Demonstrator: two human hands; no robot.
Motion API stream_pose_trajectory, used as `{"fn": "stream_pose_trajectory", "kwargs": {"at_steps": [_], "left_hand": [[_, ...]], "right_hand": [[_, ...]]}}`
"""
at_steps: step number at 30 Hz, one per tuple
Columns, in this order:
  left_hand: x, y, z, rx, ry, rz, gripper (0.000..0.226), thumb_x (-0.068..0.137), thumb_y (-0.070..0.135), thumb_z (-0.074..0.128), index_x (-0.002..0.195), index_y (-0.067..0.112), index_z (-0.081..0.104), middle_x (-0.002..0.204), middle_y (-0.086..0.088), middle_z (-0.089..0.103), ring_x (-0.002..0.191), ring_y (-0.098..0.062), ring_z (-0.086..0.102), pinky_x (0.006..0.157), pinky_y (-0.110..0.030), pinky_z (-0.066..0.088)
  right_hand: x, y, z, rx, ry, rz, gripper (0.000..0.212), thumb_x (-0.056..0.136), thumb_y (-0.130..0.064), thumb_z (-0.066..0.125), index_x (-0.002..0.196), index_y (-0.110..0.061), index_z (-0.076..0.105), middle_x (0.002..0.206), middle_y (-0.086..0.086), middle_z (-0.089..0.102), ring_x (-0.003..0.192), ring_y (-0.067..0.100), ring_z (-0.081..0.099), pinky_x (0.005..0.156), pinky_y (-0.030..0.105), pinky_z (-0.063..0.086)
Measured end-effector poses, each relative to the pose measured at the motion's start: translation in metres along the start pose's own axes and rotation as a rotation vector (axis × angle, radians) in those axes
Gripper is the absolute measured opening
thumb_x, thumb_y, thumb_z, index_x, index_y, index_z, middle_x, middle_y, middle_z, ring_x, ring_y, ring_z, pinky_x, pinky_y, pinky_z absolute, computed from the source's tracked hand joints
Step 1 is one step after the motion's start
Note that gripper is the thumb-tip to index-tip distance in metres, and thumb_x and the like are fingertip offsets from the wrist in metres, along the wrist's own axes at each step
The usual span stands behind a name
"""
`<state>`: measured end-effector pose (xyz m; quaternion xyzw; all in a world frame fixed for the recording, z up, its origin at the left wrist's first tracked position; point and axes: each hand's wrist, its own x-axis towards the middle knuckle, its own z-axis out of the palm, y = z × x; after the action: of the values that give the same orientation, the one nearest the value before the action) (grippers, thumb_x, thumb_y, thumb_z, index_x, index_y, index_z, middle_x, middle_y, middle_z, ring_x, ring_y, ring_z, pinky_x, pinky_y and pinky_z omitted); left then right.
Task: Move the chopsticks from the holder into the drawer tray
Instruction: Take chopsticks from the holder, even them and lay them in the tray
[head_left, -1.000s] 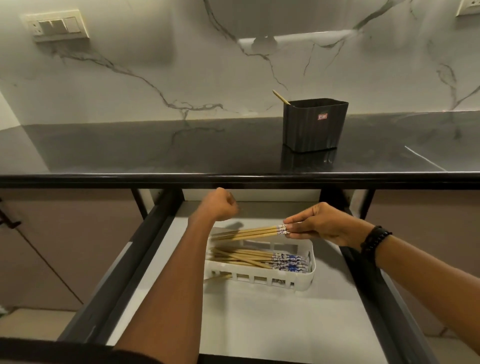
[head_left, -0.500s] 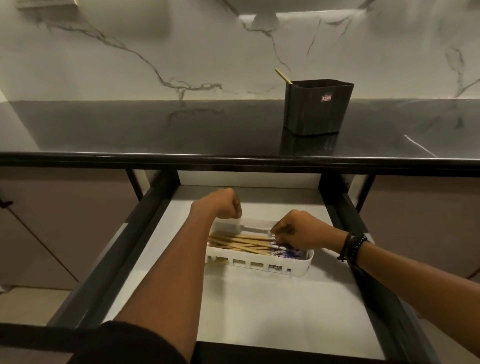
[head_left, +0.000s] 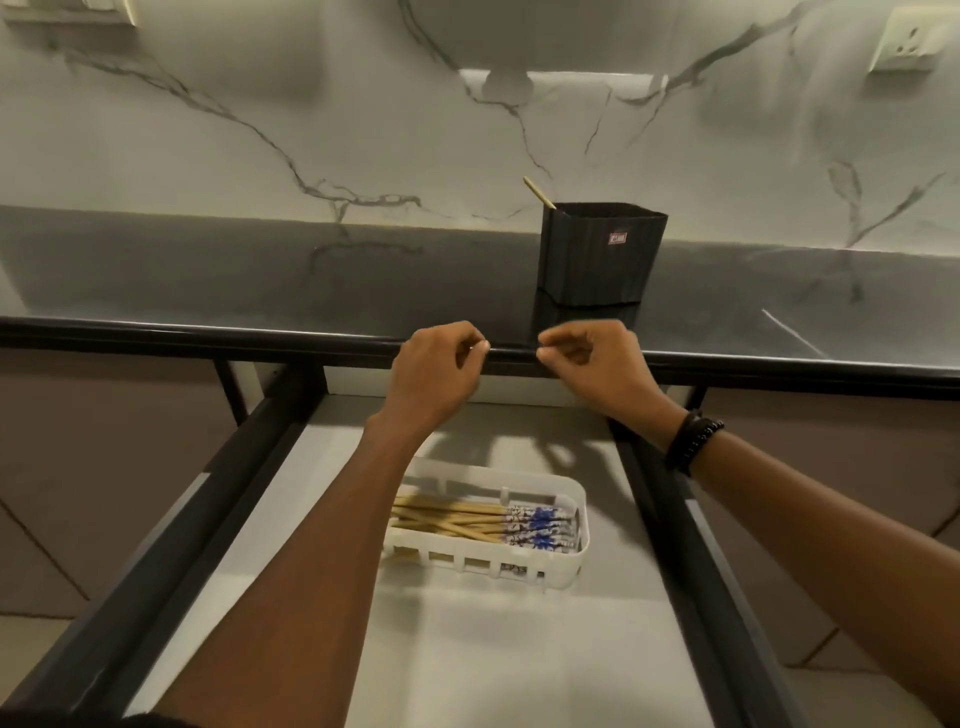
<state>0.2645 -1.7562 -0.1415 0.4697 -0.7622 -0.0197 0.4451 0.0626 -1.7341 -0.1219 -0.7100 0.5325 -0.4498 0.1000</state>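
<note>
A white slotted tray (head_left: 581, 519) lies in the open drawer (head_left: 498, 654). Several wooden chopsticks (head_left: 457, 521) with blue-and-white patterned ends lie in it, ends pointing right. On the dark counter behind stands the black holder (head_left: 597, 254), with one chopstick tip (head_left: 538, 192) sticking out at its left corner. Both my hands are raised in front of the counter's front edge, above the drawer's back. My left hand (head_left: 434, 376) is curled in a fist and holds nothing. My right hand (head_left: 597, 371) has loosely curled fingers and is empty.
The glossy black counter edge (head_left: 208, 335) runs across just behind my hands. Dark drawer rails (head_left: 171, 545) flank the drawer on both sides. A marble wall with a socket (head_left: 906, 41) rises behind the counter.
My right hand laid the chopsticks it held into the tray and let go. Both hands have since lifted out of the drawer up to the counter edge.
</note>
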Motion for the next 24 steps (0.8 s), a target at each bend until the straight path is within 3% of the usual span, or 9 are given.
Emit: {"fn": "stream_pose_trajectory", "kwargs": {"at_steps": [3, 7, 11, 14, 16, 20, 22, 24], "left_hand": [[0.005, -0.004, 0.001, -0.028, 0.086, 0.018, 0.016, 0.097, 0.023, 0.056, 0.095, 0.012, 0.067, 0.087, -0.001, 0.066, 0.083, -0.012, 0.054, 0.073, -0.017, 0.038], [0.011, -0.011, 0.004, -0.050, 0.154, -0.002, 0.016, 0.098, 0.019, 0.053, 0.096, 0.010, 0.066, 0.091, -0.004, 0.065, 0.091, -0.019, 0.056, 0.078, -0.027, 0.041], [0.013, -0.016, 0.009, -0.103, 0.135, -0.011, 0.019, 0.100, 0.017, 0.050, 0.107, 0.010, 0.065, 0.103, -0.004, 0.066, 0.104, -0.018, 0.056, 0.089, -0.029, 0.044], [0.013, -0.020, 0.010, -0.126, 0.136, -0.023, 0.018, 0.100, 0.016, 0.050, 0.109, 0.010, 0.064, 0.105, -0.001, 0.064, 0.112, -0.018, 0.056, 0.098, -0.033, 0.045], [0.014, -0.022, 0.011, -0.123, 0.130, -0.043, 0.019, 0.099, 0.016, 0.051, 0.111, 0.010, 0.065, 0.111, -0.002, 0.066, 0.124, -0.021, 0.052, 0.104, -0.031, 0.039], [0.017, -0.026, 0.017, -0.089, 0.125, -0.075, 0.022, 0.099, 0.014, 0.051, 0.115, 0.008, 0.066, 0.120, -0.006, 0.067, 0.135, -0.025, 0.044, 0.113, -0.038, 0.031], [0.019, -0.028, 0.020, -0.080, 0.109, -0.079, 0.023, 0.100, 0.015, 0.051, 0.116, 0.008, 0.065, 0.122, -0.006, 0.066, 0.137, -0.025, 0.043, 0.117, -0.039, 0.024], [0.021, -0.030, 0.024, -0.075, 0.103, -0.070, 0.022, 0.099, 0.015, 0.051, 0.115, 0.009, 0.066, 0.121, -0.006, 0.067, 0.136, -0.025, 0.044, 0.117, -0.036, 0.022]], "right_hand": [[0.038, -0.008, -0.014, -0.004, 0.101, -0.046, 0.020, 0.087, -0.017, 0.072, 0.105, -0.007, 0.074, 0.097, 0.007, 0.076, 0.086, 0.013, 0.072, 0.083, 0.023, 0.058], [0.092, -0.013, -0.024, -0.074, 0.193, -0.079, 0.024, 0.087, -0.017, 0.071, 0.109, -0.007, 0.072, 0.100, 0.007, 0.075, 0.092, 0.016, 0.069, 0.090, 0.032, 0.056], [0.141, -0.015, -0.022, -0.193, 0.169, -0.061, 0.019, 0.086, -0.016, 0.067, 0.103, -0.008, 0.071, 0.101, 0.008, 0.073, 0.096, 0.022, 0.067, 0.091, 0.042, 0.054], [0.176, -0.016, -0.015, -0.308, 0.118, -0.006, 0.032, 0.088, -0.018, 0.064, 0.118, -0.006, 0.064, 0.110, 0.011, 0.070, 0.103, 0.027, 0.064, 0.091, 0.040, 0.053], [0.197, -0.016, -0.012, -0.384, 0.104, 0.047, 0.038, 0.088, -0.019, 0.064, 0.123, -0.005, 0.059, 0.110, 0.010, 0.066, 0.101, 0.027, 0.063, 0.082, 0.036, 0.052], [0.227, -0.014, -0.006, -0.460, 0.027, 0.122, 0.019, 0.087, -0.019, 0.065, 0.099, -0.006, 0.059, 0.081, 0.003, 0.055, 0.078, 0.022, 0.055, 0.052, 0.024, 0.035], [0.238, -0.011, -0.003, -0.447, -0.046, 0.179, 0.015, 0.087, -0.018, 0.062, 0.094, -0.007, 0.054, 0.075, 0.002, 0.050, 0.078, 0.023, 0.053, 0.050, 0.025, 0.033], [0.247, -0.007, -0.001, -0.441, -0.109, 0.226, 0.019, 0.088, -0.017, 0.059, 0.103, -0.005, 0.055, 0.086, 0.006, 0.052, 0.083, 0.024, 0.052, 0.055, 0.027, 0.036]]}}
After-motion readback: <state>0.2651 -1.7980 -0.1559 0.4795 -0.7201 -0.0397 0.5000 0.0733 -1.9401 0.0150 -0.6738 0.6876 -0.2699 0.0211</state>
